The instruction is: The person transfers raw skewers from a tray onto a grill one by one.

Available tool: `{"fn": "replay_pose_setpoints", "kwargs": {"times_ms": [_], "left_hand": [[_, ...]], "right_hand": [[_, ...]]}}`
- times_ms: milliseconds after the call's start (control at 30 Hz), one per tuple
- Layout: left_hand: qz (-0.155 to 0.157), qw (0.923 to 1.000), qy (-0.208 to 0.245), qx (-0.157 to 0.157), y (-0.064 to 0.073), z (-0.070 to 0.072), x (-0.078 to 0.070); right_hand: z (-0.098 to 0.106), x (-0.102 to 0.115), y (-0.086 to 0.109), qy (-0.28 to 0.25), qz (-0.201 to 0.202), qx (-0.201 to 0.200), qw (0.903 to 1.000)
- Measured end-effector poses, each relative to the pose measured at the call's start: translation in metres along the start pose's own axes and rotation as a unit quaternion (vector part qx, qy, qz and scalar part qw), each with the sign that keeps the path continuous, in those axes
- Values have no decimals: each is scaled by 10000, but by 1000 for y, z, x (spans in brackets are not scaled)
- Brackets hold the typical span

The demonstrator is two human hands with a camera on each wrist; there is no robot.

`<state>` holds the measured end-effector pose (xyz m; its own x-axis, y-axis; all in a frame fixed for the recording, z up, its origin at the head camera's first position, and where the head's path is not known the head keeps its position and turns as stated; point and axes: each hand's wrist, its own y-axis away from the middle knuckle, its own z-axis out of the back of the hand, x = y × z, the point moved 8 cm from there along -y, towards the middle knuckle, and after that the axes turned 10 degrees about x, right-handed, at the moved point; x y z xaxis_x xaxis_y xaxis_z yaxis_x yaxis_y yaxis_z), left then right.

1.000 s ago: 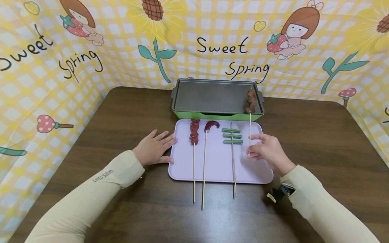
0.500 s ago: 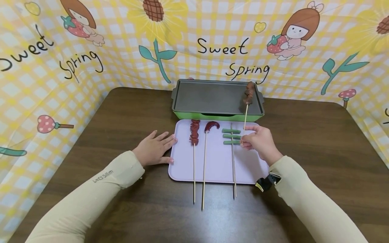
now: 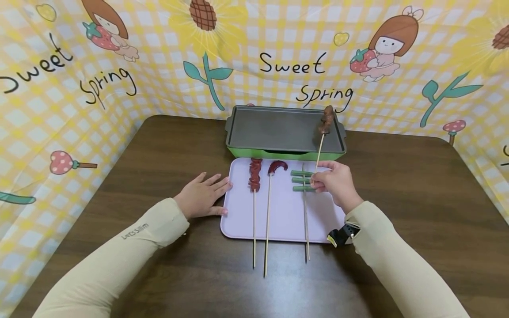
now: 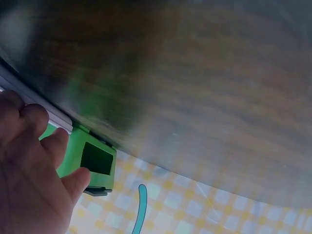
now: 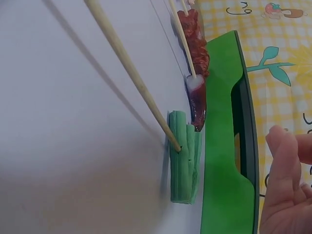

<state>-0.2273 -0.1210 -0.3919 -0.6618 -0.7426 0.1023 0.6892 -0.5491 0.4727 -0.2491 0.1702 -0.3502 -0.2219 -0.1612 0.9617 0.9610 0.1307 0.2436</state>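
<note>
right hand [image 3: 336, 182]: sliding leftward, now covering the right ends of the green sticks [image 3: 299, 180] | brown meat skewer [image 3: 327, 120]: slanting more, its meat, from here, reaching past the grill pan's [image 3: 274, 128] back edge

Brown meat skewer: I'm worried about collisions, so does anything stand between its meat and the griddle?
Nothing visible does; in the head view, the brown meat overlaps the griddle near its right end.
</note>
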Motion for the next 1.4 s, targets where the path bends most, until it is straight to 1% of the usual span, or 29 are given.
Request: {"fn": "replay_pose_setpoints", "kwargs": {"times_ms": [100, 333, 500, 700, 900, 1167, 1400], "left_hand": [[-31, 10000, -6, 10, 0, -1, 0], [-99, 9997, -81, -194, 3, 4, -2], [-21, 9997, -196, -165, 3, 2, -3], [36, 9995, -302, -131, 4, 4, -4], [73, 9995, -280, -111, 3, 4, -4], [89, 9996, -266, -87, 4, 3, -4], [84, 9995, -289, -86, 4, 5, -4]], "right_hand": [[-3, -1, 1, 13, -17, 71, 10000], [-2, 2, -1, 49, 91, 170, 9998], [0, 2, -3, 24, 41, 225, 9997], [2, 2, -4, 78, 1, 232, 9997], [4, -1, -5, 108, -131, 210, 9996], [5, -2, -7, 108, -170, 185, 9996], [7, -6, -7, 205, -357, 133, 9991]]}}
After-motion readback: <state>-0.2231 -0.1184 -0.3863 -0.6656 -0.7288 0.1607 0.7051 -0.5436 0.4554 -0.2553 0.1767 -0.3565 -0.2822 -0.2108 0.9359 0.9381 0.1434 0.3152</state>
